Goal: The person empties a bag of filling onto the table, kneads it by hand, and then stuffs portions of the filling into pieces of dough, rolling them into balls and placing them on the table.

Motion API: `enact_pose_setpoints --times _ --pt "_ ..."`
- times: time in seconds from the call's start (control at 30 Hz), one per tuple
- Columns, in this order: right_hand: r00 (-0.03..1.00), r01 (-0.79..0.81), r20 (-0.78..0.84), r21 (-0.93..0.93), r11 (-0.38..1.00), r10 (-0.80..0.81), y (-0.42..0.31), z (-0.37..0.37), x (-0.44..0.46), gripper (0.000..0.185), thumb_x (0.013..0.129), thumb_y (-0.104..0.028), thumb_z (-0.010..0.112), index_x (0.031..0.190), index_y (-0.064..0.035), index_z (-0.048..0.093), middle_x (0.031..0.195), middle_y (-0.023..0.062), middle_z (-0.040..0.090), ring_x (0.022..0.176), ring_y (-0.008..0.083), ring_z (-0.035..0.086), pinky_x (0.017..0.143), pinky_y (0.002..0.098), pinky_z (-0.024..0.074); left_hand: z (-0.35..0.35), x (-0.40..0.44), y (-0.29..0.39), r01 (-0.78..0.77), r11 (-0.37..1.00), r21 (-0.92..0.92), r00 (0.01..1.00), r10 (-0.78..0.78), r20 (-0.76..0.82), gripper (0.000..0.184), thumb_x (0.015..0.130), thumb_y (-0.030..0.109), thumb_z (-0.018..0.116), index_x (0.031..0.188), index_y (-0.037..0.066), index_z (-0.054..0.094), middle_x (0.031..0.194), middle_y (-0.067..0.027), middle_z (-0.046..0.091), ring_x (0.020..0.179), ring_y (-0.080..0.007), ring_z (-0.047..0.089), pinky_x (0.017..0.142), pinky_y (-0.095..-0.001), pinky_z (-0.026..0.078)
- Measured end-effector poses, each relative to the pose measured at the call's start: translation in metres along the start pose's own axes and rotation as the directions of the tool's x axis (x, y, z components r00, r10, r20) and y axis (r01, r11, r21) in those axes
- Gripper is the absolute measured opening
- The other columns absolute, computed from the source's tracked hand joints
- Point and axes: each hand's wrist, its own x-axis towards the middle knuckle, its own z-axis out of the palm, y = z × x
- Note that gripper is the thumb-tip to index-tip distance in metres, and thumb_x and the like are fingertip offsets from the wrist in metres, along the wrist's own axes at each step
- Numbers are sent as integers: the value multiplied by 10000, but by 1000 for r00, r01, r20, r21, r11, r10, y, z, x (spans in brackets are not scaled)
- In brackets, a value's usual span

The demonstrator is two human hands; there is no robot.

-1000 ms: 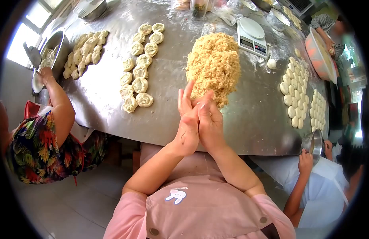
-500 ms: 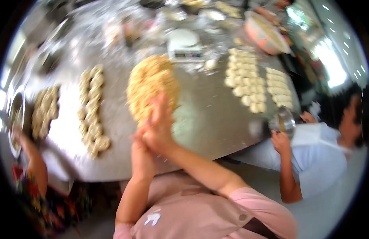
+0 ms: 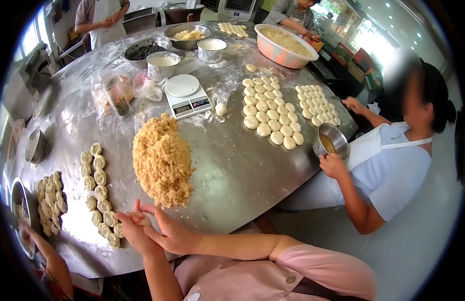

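My left hand (image 3: pixel 136 232) and my right hand (image 3: pixel 176 237) meet over the near edge of the metal table, palms facing. A small pale patch shows between them, too hidden to name. Both hands have curled fingers, and the right thumb lies across the left hand. Just beyond them rises a mound of crumbly yellow-orange filling (image 3: pixel 162 163). Left of the mound, filled dough rounds (image 3: pixel 100 176) lie in two uneven rows. Behind it stands a white kitchen scale (image 3: pixel 187 95), with a small dough ball (image 3: pixel 221 109) beside it.
Pale dough rounds (image 3: pixel 270 113) form two groups at the right. A seated co-worker in white (image 3: pixel 393 165) holds a metal bowl (image 3: pixel 333 140). Dough pieces (image 3: pixel 51 203) and another worker's arm (image 3: pixel 51 261) are at the left. Bowls, jars and a large basin (image 3: pixel 285 47) stand farther back.
The view has swung right and up, bringing the far table and seated co-worker into sight. My hands, still together, now appear lower left, with the fingers less upright.
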Motion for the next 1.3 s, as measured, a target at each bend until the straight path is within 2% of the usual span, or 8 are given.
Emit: enact_pose_setpoints --times 0.17,0.27,0.63,0.73,0.9,0.97,1.2,1.3 --pt "984 -181 23 139 974 179 -4 -13 7 256 1022 -241 455 1146 -24 510 1182 160 554 1013 235 579 838 331 464 41 -22 17 -71 952 -298 995 89 48 739 964 605 344 1381 3 435 1453 -148 417 1271 -252 426 1122 -405 276" --pt "1000 -9 19 63 998 8 0 -4 4 256 1025 -254 444 1119 -29 522 1015 133 609 858 258 613 773 328 482 -23 -8 -19 -89 984 154 960 44 277 736 939 637 375 1302 11 507 1394 -123 482 1246 -268 456 1062 -429 359" --pt "981 -131 155 77 988 118 4 -7 -1 329 1025 -332 428 1143 -38 519 868 131 603 782 249 603 752 349 479 -1 -20 -8 -160 985 68 952 135 274 558 922 537 542 1018 -11 570 1154 -185 639 1107 -322 590 1053 -459 386" --pt "980 184 -69 -71 980 -189 -9 -3 3 367 1026 -391 396 999 -42 504 835 154 624 795 317 623 721 381 471 -2 -18 -6 -117 991 65 977 103 187 551 922 542 524 967 -5 572 1090 -186 665 1090 -330 596 1065 -470 370" --pt "942 -246 260 93 965 215 7 -19 5 420 1025 -409 381 1194 -59 541 1072 130 593 1012 301 591 882 368 454 62 -33 31 -12 934 -356 1000 3 -24 512 949 509 481 981 18 625 1115 -192 662 1273 -325 485 1124 -446 277" --pt "951 -170 276 99 980 137 4 -19 7 428 1023 -404 388 1232 -65 545 1124 120 580 1074 285 573 931 356 439 -6 -17 -13 -111 993 34 956 97 277 518 951 512 477 966 13 617 1137 -196 650 1248 -320 508 1112 -443 300" --pt "971 -224 126 198 954 202 -3 -19 2 410 1026 -396 394 1158 -43 552 1034 118 628 946 244 618 858 329 470 62 -31 25 -62 965 -256 998 61 -11 556 970 510 446 1012 -26 586 1284 -221 566 1235 -326 511 1087 -448 343" --pt "971 -199 170 167 966 171 -6 -18 2 390 1027 -381 407 1100 -34 568 1016 115 620 918 213 598 839 321 467 2 -22 -17 -179 983 30 933 160 322 591 948 526 484 1072 -40 601 1295 -243 554 1236 -350 512 1056 -437 382"
